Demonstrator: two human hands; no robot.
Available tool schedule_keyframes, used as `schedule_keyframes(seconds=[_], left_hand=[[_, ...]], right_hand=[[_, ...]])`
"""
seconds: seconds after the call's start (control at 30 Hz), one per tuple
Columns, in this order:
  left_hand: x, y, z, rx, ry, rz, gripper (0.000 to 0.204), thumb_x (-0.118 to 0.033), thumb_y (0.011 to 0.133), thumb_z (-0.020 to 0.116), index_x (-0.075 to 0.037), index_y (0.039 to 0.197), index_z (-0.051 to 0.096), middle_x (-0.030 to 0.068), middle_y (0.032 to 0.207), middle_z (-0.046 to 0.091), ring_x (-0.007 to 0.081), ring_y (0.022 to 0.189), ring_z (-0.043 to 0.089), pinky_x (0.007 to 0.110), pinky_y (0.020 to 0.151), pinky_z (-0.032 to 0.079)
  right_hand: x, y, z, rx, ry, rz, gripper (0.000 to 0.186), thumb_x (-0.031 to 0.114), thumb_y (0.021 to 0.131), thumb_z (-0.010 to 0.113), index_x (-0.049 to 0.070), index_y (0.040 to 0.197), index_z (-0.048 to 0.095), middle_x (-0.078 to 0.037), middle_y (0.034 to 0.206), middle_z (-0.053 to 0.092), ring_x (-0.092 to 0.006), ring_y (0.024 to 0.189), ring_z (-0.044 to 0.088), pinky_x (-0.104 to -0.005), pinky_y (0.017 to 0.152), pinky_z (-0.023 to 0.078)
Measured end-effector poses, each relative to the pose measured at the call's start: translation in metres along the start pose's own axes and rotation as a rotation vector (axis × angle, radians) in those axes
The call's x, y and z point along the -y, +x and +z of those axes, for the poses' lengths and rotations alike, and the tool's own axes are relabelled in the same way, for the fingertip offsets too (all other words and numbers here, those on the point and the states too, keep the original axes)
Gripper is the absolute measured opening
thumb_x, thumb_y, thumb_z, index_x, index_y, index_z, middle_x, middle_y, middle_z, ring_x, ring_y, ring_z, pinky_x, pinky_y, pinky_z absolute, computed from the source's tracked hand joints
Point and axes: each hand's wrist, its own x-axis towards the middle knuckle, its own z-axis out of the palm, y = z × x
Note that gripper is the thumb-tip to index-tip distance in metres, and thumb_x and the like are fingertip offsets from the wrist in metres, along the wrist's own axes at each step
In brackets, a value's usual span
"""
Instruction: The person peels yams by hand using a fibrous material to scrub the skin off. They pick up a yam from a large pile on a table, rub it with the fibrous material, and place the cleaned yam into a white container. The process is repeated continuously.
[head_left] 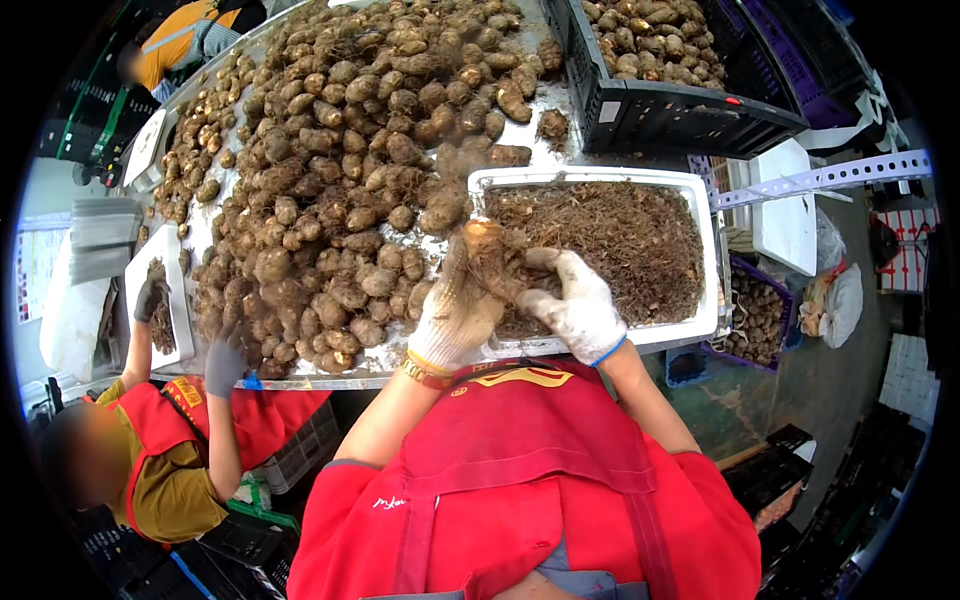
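A brown, hairy taro corm (490, 262) with a pale orange cut end is held over the near left corner of a white foam box (708, 270). My left hand (452, 318), in a dirty white knit glove, wraps round its left side. From the right, my right hand (580, 305), also gloved, closes its thumb and fingers on the corm's lower right side. Dark root fibres and soil trimmings (625, 240) fill the box. Left of my hands, a large heap of taro corms (330, 180) covers the metal table.
A black crate (690, 115) of corms stands at the back right. A perforated metal rail (830, 178) juts out rightward. A purple crate (760, 315) of corms sits lower right. At left, a co-worker (170, 450) in a red apron reaches over the table; another person (190, 40) works far left.
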Motion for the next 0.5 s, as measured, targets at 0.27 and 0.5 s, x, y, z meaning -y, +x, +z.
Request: schedule_keyframes(seconds=[0.27,0.5], left_hand=[[-0.007,0.001,-0.012,0.14,-0.139,-0.062,0.052,-0.034,0.094,0.058,-0.01,0.137,0.043,0.0136,0.131,0.051,0.0298,0.117,0.051,0.046,0.102,0.039],[-0.046,-0.004,-0.006,0.026,1.403,0.196,0.048,-0.019,0.087,0.064,-0.007,0.133,0.051,0.0105,0.134,0.052,0.0219,0.119,0.051,0.035,0.101,0.041]], right_hand=[[-0.003,0.005,0.028,0.004,0.401,0.064,0.04,0.014,0.081,0.07,-0.003,0.114,0.058,-0.015,0.1,0.066,-0.0201,0.091,0.064,-0.0311,0.08,0.051],[0.008,0.002,-0.005,0.179,0.247,0.062,0.03,0.017,0.087,0.065,0.0,0.112,0.062,-0.016,0.105,0.066,-0.0217,0.096,0.065,-0.0321,0.084,0.051]])
